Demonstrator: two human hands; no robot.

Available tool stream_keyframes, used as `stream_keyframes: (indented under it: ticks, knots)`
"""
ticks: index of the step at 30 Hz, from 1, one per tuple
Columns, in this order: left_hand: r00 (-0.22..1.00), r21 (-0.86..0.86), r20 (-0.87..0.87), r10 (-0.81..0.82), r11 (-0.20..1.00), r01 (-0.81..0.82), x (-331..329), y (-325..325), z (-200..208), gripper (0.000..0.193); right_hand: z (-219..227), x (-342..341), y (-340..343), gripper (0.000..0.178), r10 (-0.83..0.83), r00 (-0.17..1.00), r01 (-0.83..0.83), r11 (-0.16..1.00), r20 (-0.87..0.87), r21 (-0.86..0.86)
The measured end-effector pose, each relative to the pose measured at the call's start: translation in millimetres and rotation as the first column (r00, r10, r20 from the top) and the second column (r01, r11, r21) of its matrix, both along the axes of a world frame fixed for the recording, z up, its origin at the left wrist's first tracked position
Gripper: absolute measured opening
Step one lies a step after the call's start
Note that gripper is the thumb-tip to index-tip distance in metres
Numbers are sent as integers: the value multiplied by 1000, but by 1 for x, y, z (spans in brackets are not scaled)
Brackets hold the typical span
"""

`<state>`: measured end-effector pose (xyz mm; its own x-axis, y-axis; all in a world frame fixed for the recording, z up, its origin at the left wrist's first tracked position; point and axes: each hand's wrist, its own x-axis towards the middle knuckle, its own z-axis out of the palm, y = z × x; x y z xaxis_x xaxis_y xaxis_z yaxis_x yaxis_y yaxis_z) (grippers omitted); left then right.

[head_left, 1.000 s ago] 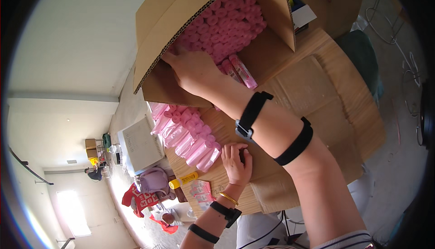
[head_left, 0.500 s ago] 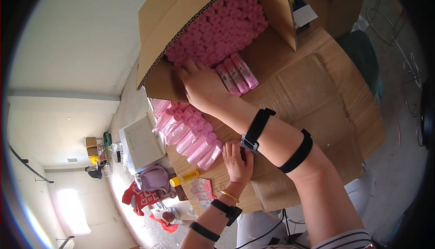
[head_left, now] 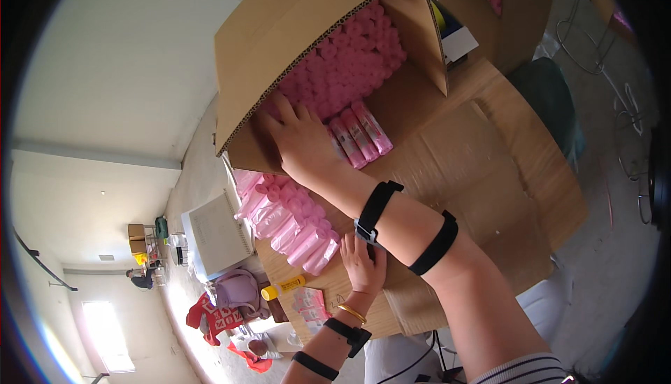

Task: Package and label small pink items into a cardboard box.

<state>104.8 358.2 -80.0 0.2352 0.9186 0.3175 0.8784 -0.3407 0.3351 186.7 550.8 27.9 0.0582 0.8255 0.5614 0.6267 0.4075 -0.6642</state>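
My right hand (head_left: 302, 139) reaches into an open cardboard box (head_left: 307, 24) lying on its side. Its fingers are apart at the lower left of the tightly stacked pink rolls (head_left: 342, 59); the thumb side is partly hidden. Just beside that hand, at the box mouth, several wrapped pink rolls with labels (head_left: 358, 134) lie in a row. Flat on the wooden table, my left hand (head_left: 363, 266) has its fingers stretched out and holds nothing visible. Next to its fingertips is a pile of pink rolls in clear film (head_left: 290, 223).
A flattened cardboard sheet (head_left: 454, 167) covers much of the table (head_left: 552, 174). Near the left edge lie a yellow glue stick (head_left: 283, 287) and pink labels (head_left: 311, 305). Beyond are a spiral notebook (head_left: 217, 233), a purple backpack (head_left: 241, 293) and another box of pink rolls (head_left: 521, 13).
The view has shifted slightly. My right hand stays in the box, its fingers now spread wider against the lower-left rolls. The left hand keeps its place on the table.
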Motion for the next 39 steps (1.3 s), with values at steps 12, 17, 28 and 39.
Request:
stream_keyframes:
  ticks: [12, 17, 28, 39]
  knots:
    - [1000, -43, 16, -7, 999, 7, 1, -1, 0, 32, -6, -9, 9, 64, -17, 1000, 18, 1000, -18, 17]
    - [1000, -21, -9, 5, 1000, -6, 1, 0, 2, 26, -7, 8, -1, 59, 12, 999, -9, 997, -39, 72]
    - [997, -91, 76, 29, 996, -22, 6, 0, 6, 13, -16, 41, 9, 58, -97, 970, 133, 979, -223, 153]
    - [997, -99, 77, 32, 995, -25, 5, 1, 9, 13, -15, 53, 6, 61, -36, 982, 74, 976, -187, 202]
